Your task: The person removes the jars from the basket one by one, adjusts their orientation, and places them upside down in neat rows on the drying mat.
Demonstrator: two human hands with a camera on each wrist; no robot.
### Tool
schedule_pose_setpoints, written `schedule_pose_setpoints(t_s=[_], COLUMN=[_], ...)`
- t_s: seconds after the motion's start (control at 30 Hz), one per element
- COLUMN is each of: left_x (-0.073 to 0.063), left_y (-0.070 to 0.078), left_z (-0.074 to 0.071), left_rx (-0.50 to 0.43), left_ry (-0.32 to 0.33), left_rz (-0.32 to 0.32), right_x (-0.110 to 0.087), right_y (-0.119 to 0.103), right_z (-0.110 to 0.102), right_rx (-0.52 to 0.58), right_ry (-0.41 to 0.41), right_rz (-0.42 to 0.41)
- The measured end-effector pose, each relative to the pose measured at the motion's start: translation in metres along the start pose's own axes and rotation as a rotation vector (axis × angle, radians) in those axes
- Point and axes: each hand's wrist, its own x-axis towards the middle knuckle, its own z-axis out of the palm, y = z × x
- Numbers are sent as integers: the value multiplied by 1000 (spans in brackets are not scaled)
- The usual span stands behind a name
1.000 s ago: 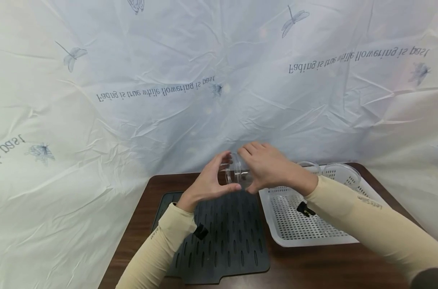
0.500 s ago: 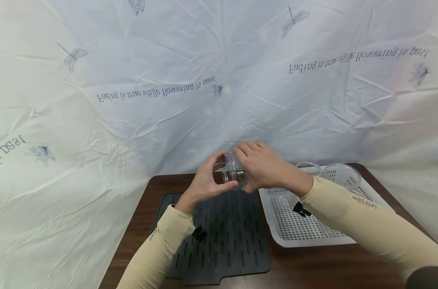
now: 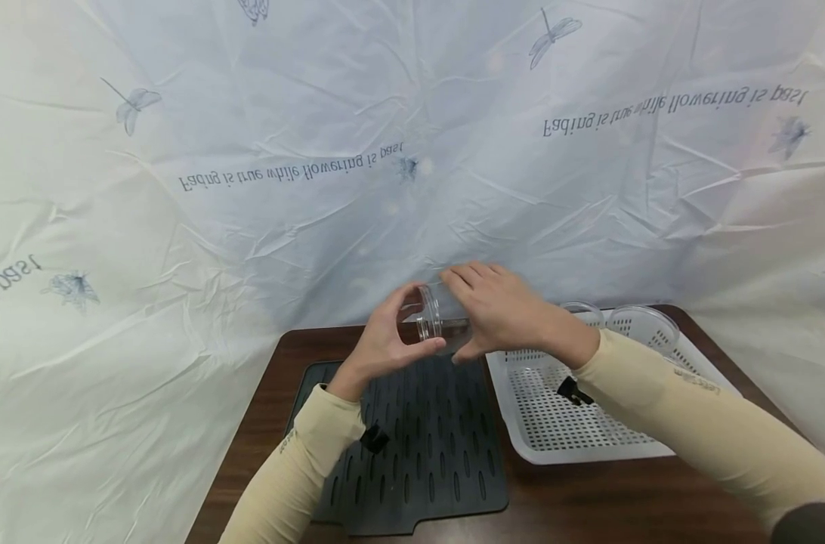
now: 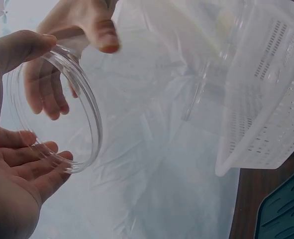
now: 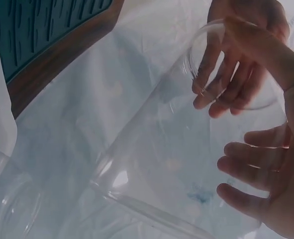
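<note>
A clear, see-through jar [image 3: 456,334] lies sideways in the air between both hands, above the dark mat's far end. My left hand [image 3: 384,336] holds its ringed end [image 4: 93,107], thumb on one side and fingers curved along the other. Whether that end is a separate lid, I cannot tell. My right hand [image 3: 497,310] spans the jar's body from the right, thumb below and fingers over the top. In the right wrist view the jar's wide wall [image 5: 142,149] stretches across the picture, and left-hand fingers appear beyond its upper end.
A white perforated basket [image 3: 511,431] stands on the brown table [image 3: 555,499] at right, with clear round containers [image 3: 647,329] at its far side. Left of it lies a dark ribbed mat [image 3: 419,461]. A white printed sheet [image 3: 358,227] hangs behind the table.
Both hands and the jar have shifted slightly left over the last second. My right thumb has slid left below the jar. The basket and mat stay where they were.
</note>
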Motion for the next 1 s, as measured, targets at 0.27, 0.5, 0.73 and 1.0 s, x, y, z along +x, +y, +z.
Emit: schedule_pose_setpoints(t_s=[0.27, 0.5, 0.73, 1.0], left_x=[-1, -2, -5, -9], left_y=[27, 10, -2, 3], left_z=[-2, -2, 0, -5], left_rx=[-31, -41, -15, -15], left_ry=[0, 3, -7, 2], left_rz=[-12, 5, 38, 3], right_x=[-5, -12, -21, -36], right_y=[12, 19, 32, 46], right_z=[-14, -24, -22, -16], right_rx=[192, 327, 509, 651], right_ry=[46, 44, 86, 191], right_rz=[34, 122, 185, 219])
